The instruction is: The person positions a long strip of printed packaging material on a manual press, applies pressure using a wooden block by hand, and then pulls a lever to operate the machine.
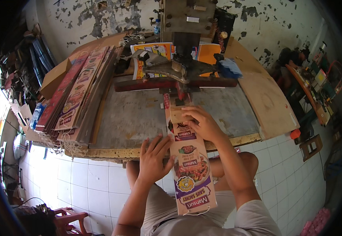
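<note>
A worn metal-topped workbench (pixel 139 114) fills centre frame, w/ a cast-iron press (pixel 182 67) bolted at its far edge, top centre. Stacks of long printed card strips (pixel 78 94) lean along the bench's left side, strings dangling off the near ends. Yellow and orange printed sheets (pixel 202 51) lie behind the press. A bare plywood board (pixel 267 98) sits at right. Peeling plaster wall (pixel 100 19) across the top; white floor tiles (pixel 84 181) lower left; red plastic chair (pixel 70 220) at bottom left corner.
</note>
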Demonstrator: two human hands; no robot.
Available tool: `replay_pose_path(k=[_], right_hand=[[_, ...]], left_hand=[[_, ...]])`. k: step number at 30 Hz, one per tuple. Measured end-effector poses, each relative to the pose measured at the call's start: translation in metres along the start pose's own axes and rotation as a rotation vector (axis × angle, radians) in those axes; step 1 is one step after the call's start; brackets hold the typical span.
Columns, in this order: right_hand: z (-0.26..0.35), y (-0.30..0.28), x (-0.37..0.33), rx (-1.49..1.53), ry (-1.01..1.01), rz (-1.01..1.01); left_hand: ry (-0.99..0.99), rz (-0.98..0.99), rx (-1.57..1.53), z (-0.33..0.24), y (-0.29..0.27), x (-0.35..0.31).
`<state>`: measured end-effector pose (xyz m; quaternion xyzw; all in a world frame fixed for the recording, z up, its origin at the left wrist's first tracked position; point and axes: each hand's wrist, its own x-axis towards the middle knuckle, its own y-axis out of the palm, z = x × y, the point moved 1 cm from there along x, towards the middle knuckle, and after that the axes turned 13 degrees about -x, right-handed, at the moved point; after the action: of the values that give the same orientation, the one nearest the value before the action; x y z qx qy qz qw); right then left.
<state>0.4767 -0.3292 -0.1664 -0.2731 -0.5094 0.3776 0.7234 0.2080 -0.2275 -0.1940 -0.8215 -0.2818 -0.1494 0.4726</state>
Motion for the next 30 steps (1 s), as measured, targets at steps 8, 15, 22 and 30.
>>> replay_pose_path(k=[8,15,22,30], right_hand=[[0.003,0.004,-0.002,-0.004,-0.004,-0.043],[0.008,-0.001,0.0,-0.059,-0.008,-0.067],[0.004,-0.001,0.002,-0.058,0.004,-0.064],[0.007,0.0,0.003,-0.088,0.01,-0.094]], left_hand=[[-0.023,0.027,-0.018,-0.002,-0.003,0.001],[-0.029,0.023,-0.028,0.004,0.001,0.0],[-0.026,0.011,-0.038,0.002,0.001,-0.002],[-0.027,0.043,0.002,0.001,-0.003,-0.002]])
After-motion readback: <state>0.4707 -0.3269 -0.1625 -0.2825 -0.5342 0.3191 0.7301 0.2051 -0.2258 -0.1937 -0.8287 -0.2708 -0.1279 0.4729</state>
